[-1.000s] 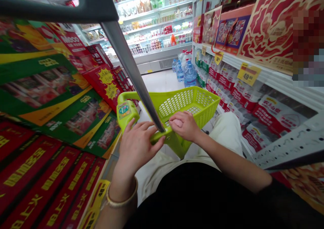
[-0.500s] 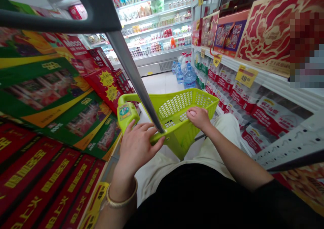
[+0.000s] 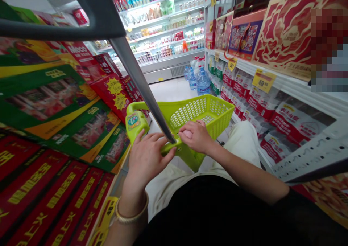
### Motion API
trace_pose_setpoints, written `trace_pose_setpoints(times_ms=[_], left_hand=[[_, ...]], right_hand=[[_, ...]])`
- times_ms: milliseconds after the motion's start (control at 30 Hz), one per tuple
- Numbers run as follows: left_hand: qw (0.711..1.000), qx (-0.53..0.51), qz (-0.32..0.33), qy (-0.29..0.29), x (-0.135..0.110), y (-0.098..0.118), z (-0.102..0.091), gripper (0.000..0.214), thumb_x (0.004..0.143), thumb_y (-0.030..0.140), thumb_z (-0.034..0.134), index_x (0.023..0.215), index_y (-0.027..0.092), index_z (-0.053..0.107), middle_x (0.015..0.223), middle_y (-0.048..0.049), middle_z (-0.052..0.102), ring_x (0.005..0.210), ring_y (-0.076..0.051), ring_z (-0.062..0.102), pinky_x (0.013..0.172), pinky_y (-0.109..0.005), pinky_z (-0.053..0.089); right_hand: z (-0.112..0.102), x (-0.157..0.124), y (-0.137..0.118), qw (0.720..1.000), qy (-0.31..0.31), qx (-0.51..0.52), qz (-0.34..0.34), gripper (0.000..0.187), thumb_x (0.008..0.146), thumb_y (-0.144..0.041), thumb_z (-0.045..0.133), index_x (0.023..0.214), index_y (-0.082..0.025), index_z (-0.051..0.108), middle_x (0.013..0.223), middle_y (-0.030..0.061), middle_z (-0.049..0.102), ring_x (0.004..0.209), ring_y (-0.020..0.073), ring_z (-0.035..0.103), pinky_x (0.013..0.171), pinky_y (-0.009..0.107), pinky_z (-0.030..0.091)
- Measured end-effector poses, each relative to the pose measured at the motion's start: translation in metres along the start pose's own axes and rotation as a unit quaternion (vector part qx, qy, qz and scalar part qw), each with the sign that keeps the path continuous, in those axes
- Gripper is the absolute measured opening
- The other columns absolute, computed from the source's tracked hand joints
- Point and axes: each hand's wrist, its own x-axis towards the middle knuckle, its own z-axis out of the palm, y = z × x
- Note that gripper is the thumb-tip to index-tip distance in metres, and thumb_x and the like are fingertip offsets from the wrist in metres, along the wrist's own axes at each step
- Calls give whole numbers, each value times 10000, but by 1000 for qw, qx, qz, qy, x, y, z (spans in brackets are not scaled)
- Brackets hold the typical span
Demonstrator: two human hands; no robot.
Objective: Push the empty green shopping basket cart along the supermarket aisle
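Note:
A lime-green shopping basket with perforated sides stands on the floor before my knees. Its grey metal handle bar rises from the near rim to a dark grey grip at upper left. My left hand lies over the basket's near-left rim, left of the bar's foot, fingers stretched and spread, thumb apart. Just right of the bar's foot, my right hand is held over the near edge, with its fingers curled in. A pinkish patch shows among those fingers; whether it is skin or a held thing I cannot tell.
Red and green boxed goods are stacked close on the left. On the right, a shelf carries gift boxes above wrapped bottle packs. Large water bottles stand on the floor ahead, before a lit refrigerated display.
My right hand has moved left, from above the basket's middle to the near rim beside the handle bar. My left hand stays in place. The grip sits slightly lower and further left in view.

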Motion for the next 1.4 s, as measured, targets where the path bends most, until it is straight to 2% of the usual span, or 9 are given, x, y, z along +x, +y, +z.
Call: trace_pose_setpoints(times_ms=[133,367,500,700,900,1000,1200,1400], left_hand=[[1000,-1,5,0,-1,-2,0,276,932,465,575,955,266,766,1095,-58,779,1031,-315,709,1094,-597,389],[1000,-5,-2,5,-1,-2,1,291,924,481,580,969,266,770,1092,-50,776,1041,-309,711,1104,-578,388],[1000,-2,-2,-1,-1,-2,2,292,936,483,564,963,270,762,1102,-34,773,1049,-307,709,1108,-587,378],[1000,2,-3,-1,-1,-2,1,301,939,494,561,966,272,762,1096,-37,776,1055,-312,707,1101,-591,378],[1000,5,0,3,-2,-3,2,302,935,494,568,976,274,772,1095,-41,778,1051,-314,708,1104,-588,380],[1000,4,0,3,-2,-3,1,290,932,488,578,975,278,774,1090,-41,779,1048,-314,711,1102,-587,386],[1000,2,1,4,-2,-3,3,272,921,488,607,984,278,766,1125,-31,774,1070,-313,703,1110,-596,377],[1000,0,1,-2,-2,-3,4,256,906,479,634,977,270,763,1121,-41,772,1060,-308,703,1119,-599,367]], right_hand=[[0,1,4,1000,-2,7,14,126,883,-292,614,824,-260,721,934,-3,766,953,201,671,1102,461,291],[-8,7,46,991,20,-75,109,179,876,-299,586,805,-254,745,960,20,778,952,223,681,1026,426,362],[-15,11,59,983,30,-103,151,202,879,-324,582,824,-251,762,975,43,784,969,240,688,978,416,384],[-13,8,49,985,34,-96,141,192,871,-320,589,789,-255,751,965,47,777,965,243,668,1016,453,352],[-5,1,14,998,-9,-26,58,162,885,-318,599,823,-251,733,966,25,764,977,218,655,1081,475,286],[-2,-1,6,999,-11,-6,36,161,892,-321,596,824,-249,722,964,17,763,978,210,654,1109,477,263],[-5,0,27,997,6,-21,69,187,892,-325,577,824,-254,737,957,22,764,948,211,651,1090,452,310],[-13,5,50,986,39,-80,138,187,868,-319,587,804,-248,747,960,44,759,950,234,664,1012,430,387]])
